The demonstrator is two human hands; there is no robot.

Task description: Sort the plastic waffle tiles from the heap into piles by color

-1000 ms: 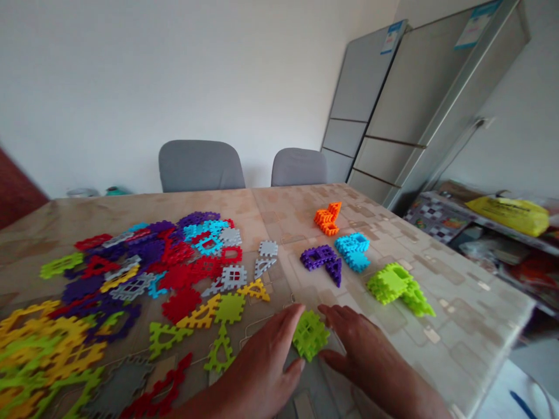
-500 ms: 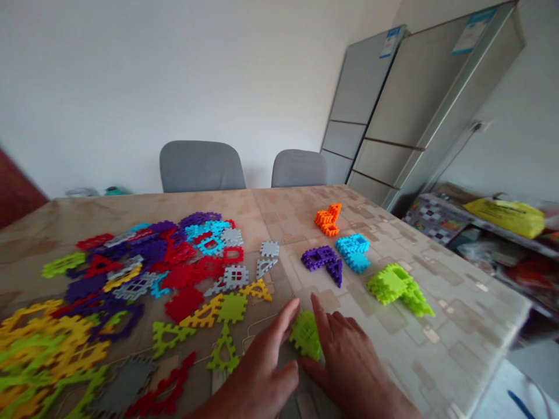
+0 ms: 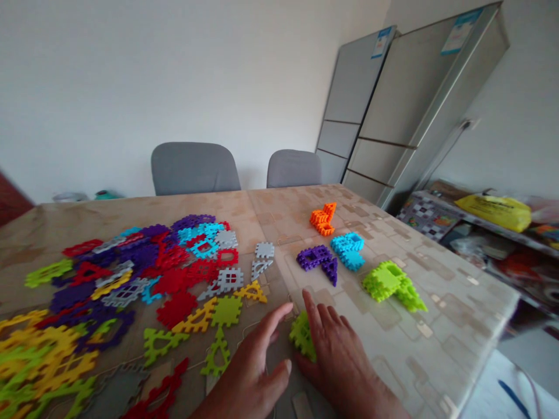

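Both hands are at the near edge of the table (image 3: 393,291), open, nothing lifted.

Right hand (image 3: 336,355): fingers spread, side of the hand against the right side of the lime block (image 3: 302,336), not closed round it.

Left hand (image 3: 248,372): open, fingers curved, tips just left of the block. Can't tell if they touch it.

Block sits on the table between the hands, tilted, looks like a few interlocked pieces.

Loose pieces (image 3: 174,273), mixed colours, lie in a big heap to the left; the yellow and green ones are nearest the left edge of the view.

Built stacks stand to the right, well apart from the heap: orange stack (image 3: 322,219), cyan stack (image 3: 348,251), purple stack (image 3: 317,257), green stack (image 3: 388,281).

Right of the table, a yellow bag (image 3: 493,212) lies on a shelf (image 3: 437,201).
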